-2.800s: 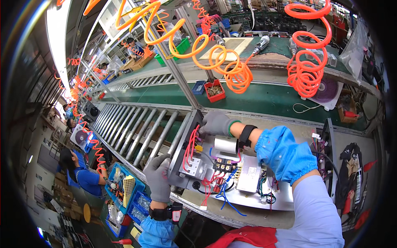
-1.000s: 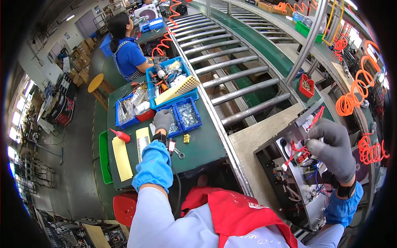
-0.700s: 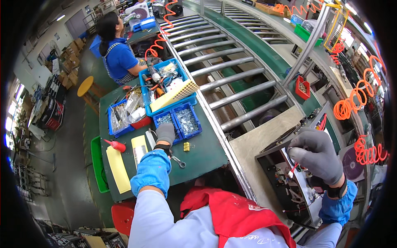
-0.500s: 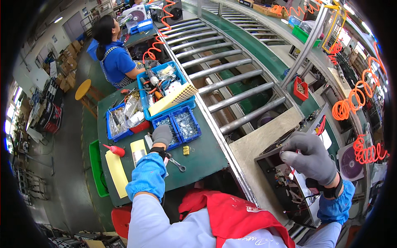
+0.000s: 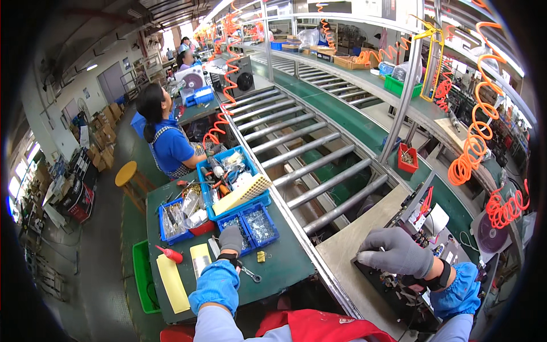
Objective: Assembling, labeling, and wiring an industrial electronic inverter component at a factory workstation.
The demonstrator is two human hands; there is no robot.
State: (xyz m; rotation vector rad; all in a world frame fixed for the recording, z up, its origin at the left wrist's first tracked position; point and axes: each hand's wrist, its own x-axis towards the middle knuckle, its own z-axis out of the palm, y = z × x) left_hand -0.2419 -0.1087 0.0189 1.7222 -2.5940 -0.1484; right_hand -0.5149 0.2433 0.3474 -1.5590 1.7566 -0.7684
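Note:
My left hand (image 5: 231, 239), in a grey glove, is at the near-left edge of a blue bin of small metal fasteners (image 5: 260, 224). Its fingers are bunched downward, and whatever they hold is hidden. A ratchet wrench (image 5: 250, 275) lies by that wrist, and a yellow binder clip (image 5: 261, 256) sits just right of the bin. My right hand (image 5: 396, 253), also gloved, is closed with fingers curled together above an open metal chassis (image 5: 411, 289) with wires and circuit parts. Something small and pale shows at its fingers, too small to name.
A blue tray (image 5: 231, 179) of tools stands behind the bins. A red-tipped bottle (image 5: 170, 254) and yellow sheets (image 5: 171, 283) lie at left. A roller conveyor (image 5: 319, 171) runs away ahead. Orange coiled hoses (image 5: 470, 162) hang at right. A co-worker in blue (image 5: 169, 142) sits at far left.
The view has tilted up, showing more of the hall. My right hand has moved left and lower over the chassis. My left hand stays at the fastener bin.

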